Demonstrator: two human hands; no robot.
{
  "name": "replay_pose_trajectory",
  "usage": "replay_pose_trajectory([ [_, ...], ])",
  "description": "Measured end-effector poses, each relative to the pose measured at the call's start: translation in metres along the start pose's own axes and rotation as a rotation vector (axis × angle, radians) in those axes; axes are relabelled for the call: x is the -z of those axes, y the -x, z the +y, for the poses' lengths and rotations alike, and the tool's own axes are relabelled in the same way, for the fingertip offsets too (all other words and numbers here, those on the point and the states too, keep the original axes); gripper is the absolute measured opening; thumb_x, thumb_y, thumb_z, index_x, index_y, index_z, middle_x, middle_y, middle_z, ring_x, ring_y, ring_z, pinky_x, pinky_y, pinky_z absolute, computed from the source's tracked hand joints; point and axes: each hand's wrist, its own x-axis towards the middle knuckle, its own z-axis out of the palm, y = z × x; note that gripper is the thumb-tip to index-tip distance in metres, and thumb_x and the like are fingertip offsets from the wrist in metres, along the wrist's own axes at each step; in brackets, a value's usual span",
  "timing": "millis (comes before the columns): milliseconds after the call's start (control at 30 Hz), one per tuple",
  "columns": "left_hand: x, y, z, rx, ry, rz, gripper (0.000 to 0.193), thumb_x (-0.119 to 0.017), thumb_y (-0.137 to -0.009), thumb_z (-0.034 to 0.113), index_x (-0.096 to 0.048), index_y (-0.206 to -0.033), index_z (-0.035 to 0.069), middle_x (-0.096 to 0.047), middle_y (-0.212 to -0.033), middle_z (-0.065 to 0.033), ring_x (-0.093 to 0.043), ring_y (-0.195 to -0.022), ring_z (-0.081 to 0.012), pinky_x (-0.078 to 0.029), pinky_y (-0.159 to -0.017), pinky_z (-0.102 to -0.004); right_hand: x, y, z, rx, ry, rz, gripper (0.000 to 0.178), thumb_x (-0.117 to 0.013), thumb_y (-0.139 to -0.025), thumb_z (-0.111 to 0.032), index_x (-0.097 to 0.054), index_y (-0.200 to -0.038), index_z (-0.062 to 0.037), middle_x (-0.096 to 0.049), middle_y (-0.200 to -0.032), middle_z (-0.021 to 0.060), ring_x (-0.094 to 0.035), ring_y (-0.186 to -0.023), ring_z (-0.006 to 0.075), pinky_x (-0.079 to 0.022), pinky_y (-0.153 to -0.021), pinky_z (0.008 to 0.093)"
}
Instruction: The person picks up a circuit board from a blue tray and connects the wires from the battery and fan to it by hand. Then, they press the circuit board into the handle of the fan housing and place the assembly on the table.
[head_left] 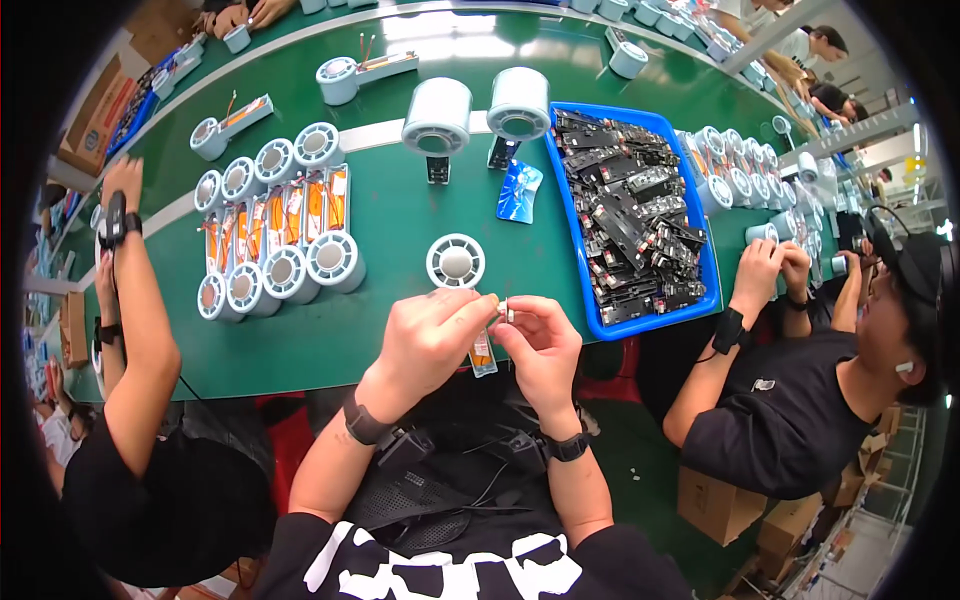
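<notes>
In front of me, close to the table's near edge, lies a light-blue handheld fan body (456, 262) with a round grilled head. Its open handle (484, 358) shows something orange inside and points toward me. My left hand (430, 338) is closed in a pinch above that handle. Opposite it, my right hand (543, 350) pinches a small pale piece (507, 312), perhaps a wire end. The fingertips of both hands nearly meet. What the left fingers grip is hidden, and the hands cover the middle of the fan body.
Several open fan bodies (285, 272) with orange batteries lie in rows at left. Two upright fans (437, 115) stand beyond my hands, beside a blue card (519, 192). A blue tray (596, 322) of black circuit modules is at right. Co-workers sit on both sides.
</notes>
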Motion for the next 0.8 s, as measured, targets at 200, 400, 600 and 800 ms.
replay_pose_trajectory([
  [200, 0.001, 0.003, 0.002, 0.013, -0.065, -0.013, 0.020, -0.078, -0.075, 0.004, -0.070, -0.094, 0.003, -0.070, -0.082, -0.0069, -0.069, -0.069, -0.0228, -0.055, -0.058, -0.0330, 0.003, 0.005, 0.007, 0.050, 0.059, 0.014, 0.030, -0.074, -0.086, 0.009, -0.063, -0.113, 0.0025, -0.068, -0.107, 0.0094, -0.069, -0.092, 0.0129, -0.057, -0.082, 0.0262],
  [400, 0.001, -0.003, -0.001, -0.076, -0.133, -0.091, 0.022, -0.076, -0.074, 0.009, -0.069, -0.094, 0.004, -0.067, -0.080, -0.0049, -0.066, -0.068, -0.0201, -0.053, -0.057, -0.0314, 0.010, -0.001, 0.012, 0.288, 0.244, -0.009, 0.032, -0.071, -0.084, 0.014, -0.062, -0.113, 0.0021, -0.064, -0.114, 0.0129, -0.069, -0.096, 0.0174, -0.059, -0.084, 0.0293],
  [600, 0.004, -0.005, -0.011, -0.139, -0.104, -0.113, 0.025, -0.076, -0.071, 0.007, -0.068, -0.094, 0.003, -0.067, -0.080, -0.0055, -0.067, -0.068, -0.0213, -0.054, -0.057, -0.0317, 0.011, -0.004, 0.014, 0.245, 0.094, 0.003, 0.032, -0.075, -0.081, 0.012, -0.064, -0.109, 0.0018, -0.066, -0.111, 0.0143, -0.068, -0.098, 0.0203, -0.058, -0.084, 0.0304],
  [800, 0.001, -0.006, -0.014, -0.051, 0.145, -0.063, 0.025, -0.079, -0.073, 0.003, -0.067, -0.095, 0.002, -0.068, -0.081, -0.0068, -0.068, -0.069, -0.0241, -0.054, -0.057, -0.0334, 0.017, -0.009, 0.011, 0.222, 0.114, -0.080, 0.034, -0.077, -0.079, 0.012, -0.065, -0.109, 0.0010, -0.066, -0.111, 0.0157, -0.068, -0.099, 0.0224, -0.058, -0.085, 0.0321],
])
